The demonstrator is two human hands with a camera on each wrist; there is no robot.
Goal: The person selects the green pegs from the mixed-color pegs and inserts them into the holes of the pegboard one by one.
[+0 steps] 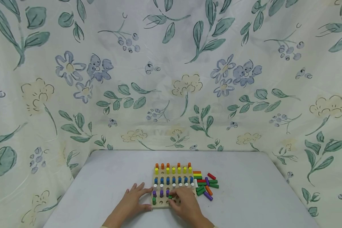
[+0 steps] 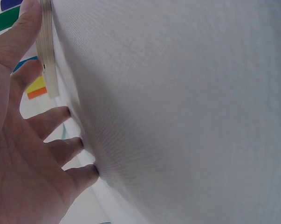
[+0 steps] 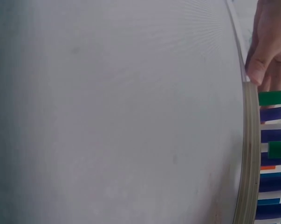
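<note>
A wooden pegboard (image 1: 156, 207) stands on the table, holding rows of orange, yellow, blue, white, purple and green pegs. My left hand (image 1: 132, 201) touches the board's left edge with thumb and index finger; in the left wrist view the other fingertips (image 2: 91, 171) rest on the table, spread. Above the front row, my right hand (image 1: 186, 202) pinches a green peg (image 1: 170, 197) between thumb and fingers. The right wrist view shows that peg (image 3: 278, 149) apart from the board's top. One green peg (image 1: 154, 201) stands at the front left corner. My right hand hides several holes.
Loose pegs lie in a heap right of the board, among them a purple peg (image 1: 208, 196), a red peg (image 1: 212, 176) and an orange peg (image 1: 209, 190). A flowered curtain (image 1: 165, 120) hangs behind the white table (image 1: 117, 164).
</note>
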